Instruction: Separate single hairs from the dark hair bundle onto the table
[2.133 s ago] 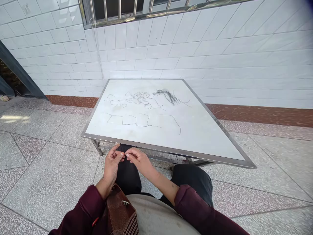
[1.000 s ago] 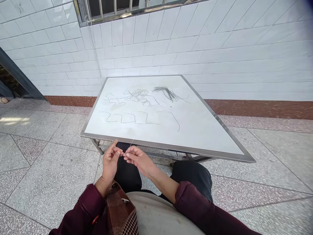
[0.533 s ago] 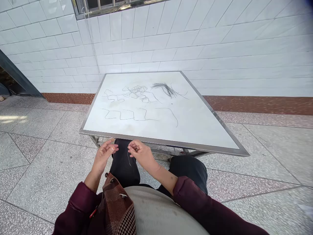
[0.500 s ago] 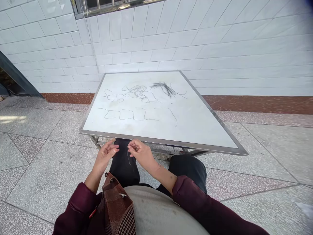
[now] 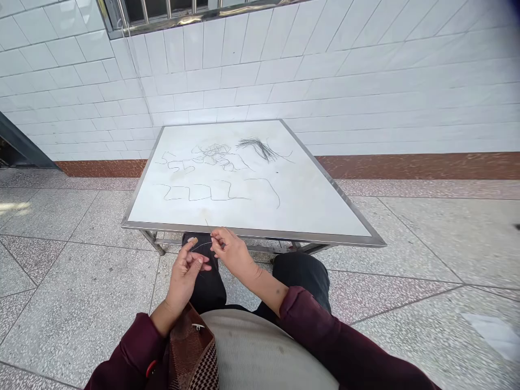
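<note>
My right hand [image 5: 229, 248] pinches a thin wire [image 5: 200, 245] between thumb and fingertips. A short straight length sticks up past the table's near edge, and the rest arcs left towards my left hand. My left hand [image 5: 187, 271], lower and to the left, has its index finger raised apart from the thumb, with a tan wrap on that fingertip. The wire's curve reaches its index finger; a firm hold on it does not show. On the white tabletop [image 5: 317, 211], bent wires [image 5: 199, 193] lie in a stepped row near the front.
Farther back on the table lie a tangle of bent wires [image 5: 215, 154] and a bundle of dark straight wires [image 5: 260, 147]. A metal rim [image 5: 260, 235] edges the top. Behind stands a white tiled wall [image 5: 252, 81]. A brown bag [image 5: 190, 346] hangs at my left side.
My left hand has moved up and right, closer to my right hand. The wire, hanging down before, now points upward and arcs across to the left fingers. The view has shifted slightly.
</note>
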Available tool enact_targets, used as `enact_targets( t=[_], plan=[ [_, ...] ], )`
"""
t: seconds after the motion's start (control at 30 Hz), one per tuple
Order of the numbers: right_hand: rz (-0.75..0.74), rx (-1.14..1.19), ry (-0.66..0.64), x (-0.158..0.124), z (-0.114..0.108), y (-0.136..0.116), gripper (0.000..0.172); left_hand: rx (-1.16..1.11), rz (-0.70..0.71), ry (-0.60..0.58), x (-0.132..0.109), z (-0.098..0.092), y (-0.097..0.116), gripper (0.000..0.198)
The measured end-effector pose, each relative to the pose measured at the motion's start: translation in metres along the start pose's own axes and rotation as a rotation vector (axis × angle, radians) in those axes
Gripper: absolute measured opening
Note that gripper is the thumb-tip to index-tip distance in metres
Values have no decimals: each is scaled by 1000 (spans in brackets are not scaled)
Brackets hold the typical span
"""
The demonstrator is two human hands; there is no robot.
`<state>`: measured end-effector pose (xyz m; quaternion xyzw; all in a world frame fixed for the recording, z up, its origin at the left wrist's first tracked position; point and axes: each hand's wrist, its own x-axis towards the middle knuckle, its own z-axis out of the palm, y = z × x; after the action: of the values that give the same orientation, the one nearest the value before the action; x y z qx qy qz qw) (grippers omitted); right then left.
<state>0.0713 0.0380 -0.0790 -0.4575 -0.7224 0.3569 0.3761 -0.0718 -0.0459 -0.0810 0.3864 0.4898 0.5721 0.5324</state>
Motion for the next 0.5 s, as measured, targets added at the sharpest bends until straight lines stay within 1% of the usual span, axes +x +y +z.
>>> enact_targets(
  t=[0.1,0.2,0.33,0.5],
  plan=[
    [123,221,-58,-1,-3,-1,9,-5,14,125,1,-8,7,48],
    [195,360,-121,-3,-4,-3,13,18,28,188,2,-13,13,48],
    [226,435,-171,-6,-5,-2,18,69,55,223,4,-17,16,50],
    [182,402,-192,-9,-6,3,15,76,48,214,7,-23,13,50]
  ],
)
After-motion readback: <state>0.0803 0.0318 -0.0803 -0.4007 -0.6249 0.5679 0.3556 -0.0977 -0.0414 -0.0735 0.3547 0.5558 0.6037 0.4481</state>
